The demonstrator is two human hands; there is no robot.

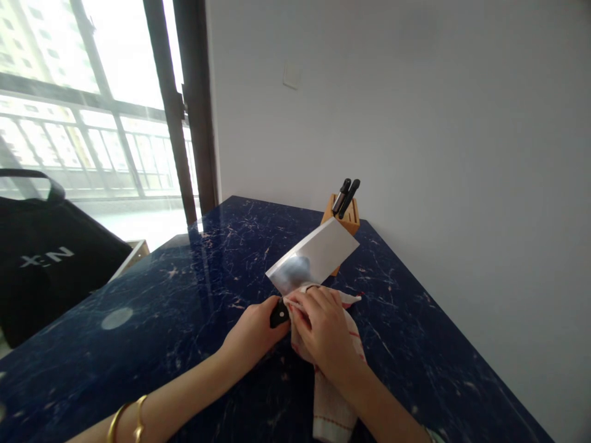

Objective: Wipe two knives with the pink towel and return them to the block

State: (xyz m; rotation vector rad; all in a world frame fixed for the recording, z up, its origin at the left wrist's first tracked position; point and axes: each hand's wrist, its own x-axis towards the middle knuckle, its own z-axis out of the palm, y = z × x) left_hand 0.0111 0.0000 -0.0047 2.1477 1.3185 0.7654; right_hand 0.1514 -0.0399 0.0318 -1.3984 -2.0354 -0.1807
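Note:
A cleaver point(314, 258) with a broad shiny blade is held up over the table, its blade slanting away to the upper right. My left hand point(255, 326) is closed around its black handle, part of which shows beside the fingers. Bunched in my right hand point(323, 323) is a white towel point(335, 403) with red stripes, pressed against the blade near the handle. The towel's loose end hangs down under my right forearm. Behind the blade stands a wooden knife block point(351, 223), partly hidden, with two black-handled tools point(346, 197) in it.
The dark blue marbled table point(184, 307) runs up to a grey wall point(415, 123) on the right. A black bag point(55, 264) with white lettering is at the left, near a glass door point(106, 123).

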